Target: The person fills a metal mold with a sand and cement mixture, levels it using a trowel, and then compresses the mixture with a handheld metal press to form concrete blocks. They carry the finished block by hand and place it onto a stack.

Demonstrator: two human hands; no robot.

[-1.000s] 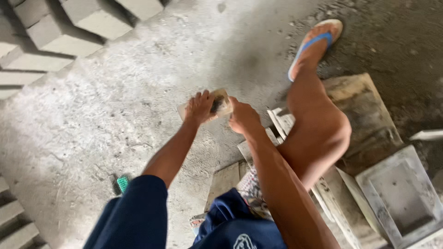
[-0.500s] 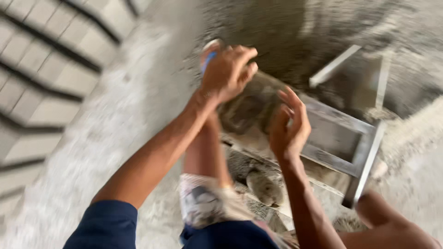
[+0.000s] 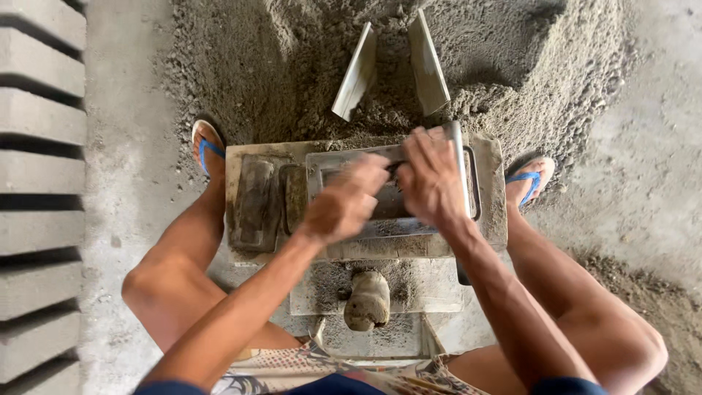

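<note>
I squat over a rectangular metal mould that rests on a worn board. Both hands are inside the mould's frame. My left hand is blurred and curled, gripping the near left side of a dark flat plate that lies in the mould. My right hand grips the same plate from the right, fingers bent over its far edge. Most of the plate is hidden by my hands.
A big heap of grey sand mix lies behind the mould with two metal plates stuck upright in it. A block-shaped tamper lies on the board's left. A rounded lump sits near my knees. Rows of concrete blocks line the left.
I have turned from the open floor to the mould by the sand heap. The flat piece that both hands carried in the air now lies down inside the mould.
</note>
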